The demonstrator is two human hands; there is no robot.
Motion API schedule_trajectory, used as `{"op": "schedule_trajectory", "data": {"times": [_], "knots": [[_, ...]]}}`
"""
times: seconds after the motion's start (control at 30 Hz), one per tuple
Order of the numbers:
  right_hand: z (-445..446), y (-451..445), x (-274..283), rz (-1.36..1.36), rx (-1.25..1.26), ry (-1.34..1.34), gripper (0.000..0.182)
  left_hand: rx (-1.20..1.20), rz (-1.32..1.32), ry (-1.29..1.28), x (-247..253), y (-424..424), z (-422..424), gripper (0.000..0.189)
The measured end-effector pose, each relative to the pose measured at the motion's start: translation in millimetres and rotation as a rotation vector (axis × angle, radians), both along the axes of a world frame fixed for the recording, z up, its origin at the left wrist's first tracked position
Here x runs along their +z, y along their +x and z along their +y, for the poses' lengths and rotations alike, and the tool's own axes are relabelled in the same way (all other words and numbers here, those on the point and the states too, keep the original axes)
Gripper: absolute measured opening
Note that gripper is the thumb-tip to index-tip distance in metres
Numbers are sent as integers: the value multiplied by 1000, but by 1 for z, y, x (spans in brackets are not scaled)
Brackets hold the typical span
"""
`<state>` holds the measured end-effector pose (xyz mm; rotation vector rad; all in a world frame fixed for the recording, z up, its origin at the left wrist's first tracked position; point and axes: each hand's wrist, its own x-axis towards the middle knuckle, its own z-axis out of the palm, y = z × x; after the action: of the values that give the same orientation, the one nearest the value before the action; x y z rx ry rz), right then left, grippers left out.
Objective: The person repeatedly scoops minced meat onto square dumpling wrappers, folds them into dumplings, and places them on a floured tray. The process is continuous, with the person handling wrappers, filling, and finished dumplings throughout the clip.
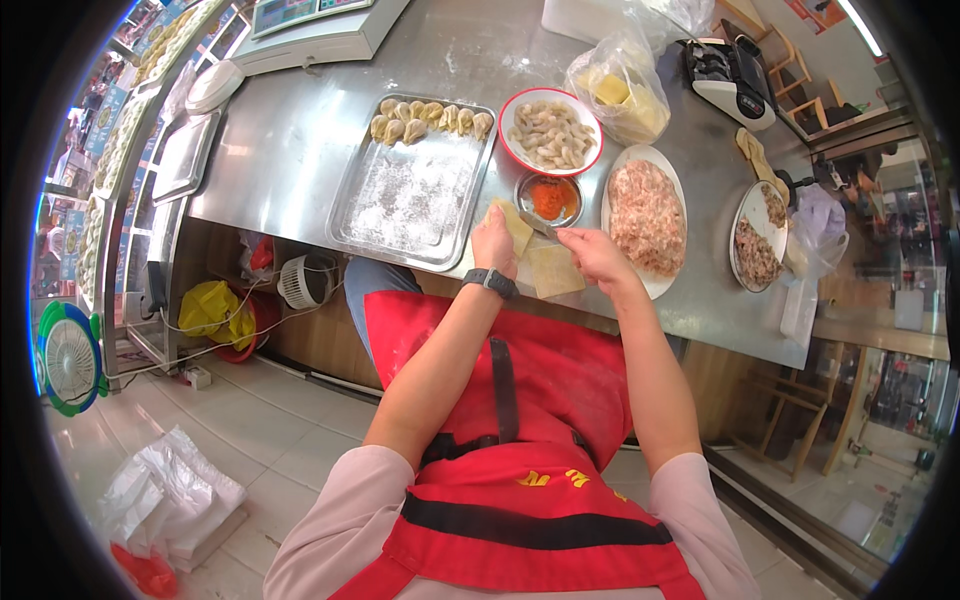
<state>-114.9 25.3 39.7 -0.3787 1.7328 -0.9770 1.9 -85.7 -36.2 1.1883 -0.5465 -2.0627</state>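
Note:
My left hand point(495, 244) holds a yellowish dough wrapper point(516, 226) at the table's front edge. In my right hand point(596, 257) is a flat metal spatula or knife point(537, 224), its blade reaching to the wrapper beside a small metal bowl of orange-red filling point(553, 201). More square wrappers point(555, 270) lie between my hands. Behind the small bowl stands a red-rimmed bowl of peeled shrimp point(551, 132); to its right is an oval plate of minced meat point(645, 214). Left of my hands, a floured metal tray point(412, 195) bears folded dumplings point(414, 130) along its far side.
A plastic bag of wrappers point(626, 94) stands behind the meat plate. Farther right are a white plate with mixed mince point(759, 251), a cloth point(757, 157) and a black and white device point(731, 82). A scale point(322, 37) sits at the back left; a fan point(304, 281) is below the table.

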Motion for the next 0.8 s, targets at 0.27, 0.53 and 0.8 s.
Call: {"op": "schedule_trajectory", "data": {"times": [0.27,0.53,0.8], "knots": [[12,53,-9,913,263,-235,27,5,194,110,8,17,0,37],[43,42,4,521,101,-338,27,8,377,190,23,32,-3,36],[30,41,2,-21,-135,-321,31,-41,400,162,25,26,-2,38]]}}
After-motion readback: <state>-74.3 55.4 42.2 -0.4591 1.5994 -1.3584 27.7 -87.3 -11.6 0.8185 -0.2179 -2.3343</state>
